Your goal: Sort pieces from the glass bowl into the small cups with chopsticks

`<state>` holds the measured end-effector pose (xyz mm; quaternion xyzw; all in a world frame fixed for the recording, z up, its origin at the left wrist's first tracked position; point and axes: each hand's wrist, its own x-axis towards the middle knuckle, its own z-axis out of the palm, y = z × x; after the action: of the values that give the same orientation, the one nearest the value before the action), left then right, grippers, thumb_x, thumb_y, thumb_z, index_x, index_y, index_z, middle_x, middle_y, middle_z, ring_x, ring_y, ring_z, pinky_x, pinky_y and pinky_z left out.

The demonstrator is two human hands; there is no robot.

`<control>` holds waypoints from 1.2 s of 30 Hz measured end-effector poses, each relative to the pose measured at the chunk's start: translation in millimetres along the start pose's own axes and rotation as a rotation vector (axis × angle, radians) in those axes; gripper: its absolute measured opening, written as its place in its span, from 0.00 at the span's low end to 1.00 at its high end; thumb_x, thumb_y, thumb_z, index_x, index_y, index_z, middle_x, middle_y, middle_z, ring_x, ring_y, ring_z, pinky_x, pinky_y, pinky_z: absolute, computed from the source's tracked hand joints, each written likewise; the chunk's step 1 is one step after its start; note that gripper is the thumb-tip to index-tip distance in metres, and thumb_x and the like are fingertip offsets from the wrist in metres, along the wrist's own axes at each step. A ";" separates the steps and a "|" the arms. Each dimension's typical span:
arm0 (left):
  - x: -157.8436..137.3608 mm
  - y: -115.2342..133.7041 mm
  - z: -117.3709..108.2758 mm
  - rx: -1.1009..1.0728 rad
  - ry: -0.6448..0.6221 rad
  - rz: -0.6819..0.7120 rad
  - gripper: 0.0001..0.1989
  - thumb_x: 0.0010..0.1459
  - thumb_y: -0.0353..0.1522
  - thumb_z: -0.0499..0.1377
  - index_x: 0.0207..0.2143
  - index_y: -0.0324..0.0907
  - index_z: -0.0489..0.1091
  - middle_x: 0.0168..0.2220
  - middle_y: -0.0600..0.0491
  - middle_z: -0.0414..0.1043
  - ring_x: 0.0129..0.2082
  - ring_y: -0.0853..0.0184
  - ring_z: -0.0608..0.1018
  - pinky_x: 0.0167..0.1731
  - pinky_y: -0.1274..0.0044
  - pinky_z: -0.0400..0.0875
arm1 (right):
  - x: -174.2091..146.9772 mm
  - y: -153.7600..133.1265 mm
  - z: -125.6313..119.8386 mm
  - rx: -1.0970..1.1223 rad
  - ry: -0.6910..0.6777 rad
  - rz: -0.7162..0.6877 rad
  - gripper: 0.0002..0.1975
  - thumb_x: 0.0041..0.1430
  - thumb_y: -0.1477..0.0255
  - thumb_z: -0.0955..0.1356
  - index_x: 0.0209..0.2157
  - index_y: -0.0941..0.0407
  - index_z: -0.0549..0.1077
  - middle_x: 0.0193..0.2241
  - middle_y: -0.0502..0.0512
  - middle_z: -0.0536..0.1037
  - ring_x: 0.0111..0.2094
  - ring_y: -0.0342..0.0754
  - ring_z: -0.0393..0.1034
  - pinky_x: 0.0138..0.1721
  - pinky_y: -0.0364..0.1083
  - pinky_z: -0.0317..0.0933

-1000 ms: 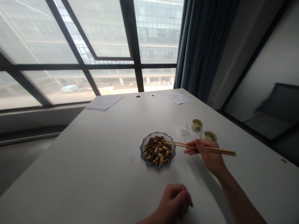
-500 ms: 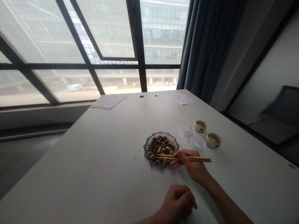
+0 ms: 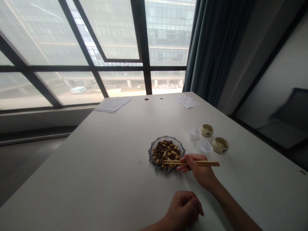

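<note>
My right hand (image 3: 198, 168) grips a pair of wooden chopsticks (image 3: 209, 163), held nearly level. Their tips lie among unshelled peanuts and dark seeds (image 3: 166, 150) in a scalloped clear glass bowl (image 3: 151, 157). The fingertips of that hand are beside the bowl's right rim. Whether a nut or seed is pinched between the tips is too small to tell. Nearer to me, my left hand (image 3: 183, 208) rests on the white table (image 3: 115, 179) with its fingers curled in. Nothing shows in it, and it is apart from the bowl.
Right of the bowl are two clear plastic cups (image 3: 193, 133) (image 3: 204, 147) and two small beige ceramic bowls (image 3: 207, 130) (image 3: 220, 145) with dark markings. Papers (image 3: 113, 104) lie at the far left, and a crumpled sheet (image 3: 188, 102) at the far right. Windows and a curtain (image 3: 204, 48) stand behind.
The chopsticks' tips look slightly closer together than before. Otherwise the hands, bowl and cups stay in place, with only a small shift of the view.
</note>
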<state>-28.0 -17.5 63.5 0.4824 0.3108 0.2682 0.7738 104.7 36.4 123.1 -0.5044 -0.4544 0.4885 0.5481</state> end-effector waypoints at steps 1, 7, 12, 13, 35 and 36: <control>0.0 -0.3 0.0 -0.002 0.002 -0.001 0.25 0.53 0.53 0.61 0.20 0.40 0.69 0.13 0.59 0.58 0.13 0.75 0.56 0.16 0.79 0.48 | -0.6 -0.8 1.1 0.007 0.019 -0.001 0.28 0.53 0.46 0.75 0.31 0.60 0.82 0.29 0.63 0.86 0.28 0.58 0.84 0.28 0.49 0.79; -0.6 -0.7 -1.0 -0.013 0.009 -0.008 0.24 0.53 0.52 0.61 0.21 0.40 0.69 0.13 0.59 0.58 0.13 0.75 0.57 0.16 0.79 0.49 | -1.9 -2.8 4.8 0.034 0.059 -0.014 0.30 0.51 0.44 0.76 0.29 0.60 0.82 0.27 0.62 0.85 0.26 0.57 0.83 0.27 0.48 0.79; -1.5 -0.4 -0.6 -0.017 0.014 -0.013 0.25 0.53 0.53 0.62 0.21 0.40 0.69 0.13 0.59 0.59 0.13 0.75 0.57 0.16 0.79 0.48 | -0.1 -1.6 3.6 0.045 0.080 -0.020 0.29 0.53 0.45 0.75 0.30 0.61 0.82 0.26 0.63 0.85 0.27 0.58 0.84 0.28 0.49 0.80; -1.8 0.0 -0.6 -0.018 0.014 -0.014 0.25 0.53 0.53 0.62 0.21 0.40 0.69 0.13 0.59 0.59 0.13 0.75 0.57 0.16 0.79 0.48 | 0.4 -2.3 2.7 0.050 0.084 -0.026 0.29 0.53 0.45 0.75 0.30 0.61 0.82 0.26 0.63 0.85 0.26 0.58 0.83 0.28 0.49 0.80; -0.8 0.1 -3.2 -0.018 0.035 -0.019 0.33 0.48 0.62 0.64 0.21 0.40 0.67 0.12 0.60 0.55 0.12 0.75 0.56 0.15 0.80 0.47 | 12.3 -42.8 -185.8 -0.014 0.857 -0.143 0.15 0.56 0.65 0.78 0.25 0.61 0.78 0.20 0.59 0.81 0.19 0.50 0.80 0.24 0.39 0.78; -1.4 0.5 -3.2 -0.019 0.037 -0.016 0.33 0.48 0.62 0.64 0.21 0.40 0.68 0.12 0.60 0.55 0.13 0.75 0.56 0.15 0.80 0.47 | 13.6 -40.4 -183.9 -0.027 0.840 -0.132 0.14 0.55 0.65 0.78 0.25 0.61 0.78 0.20 0.59 0.81 0.19 0.50 0.80 0.24 0.39 0.78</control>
<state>-31.4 -16.4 63.1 0.4673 0.3264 0.2737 0.7748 291.5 29.3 149.0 -0.6367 -0.2295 0.1985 0.7089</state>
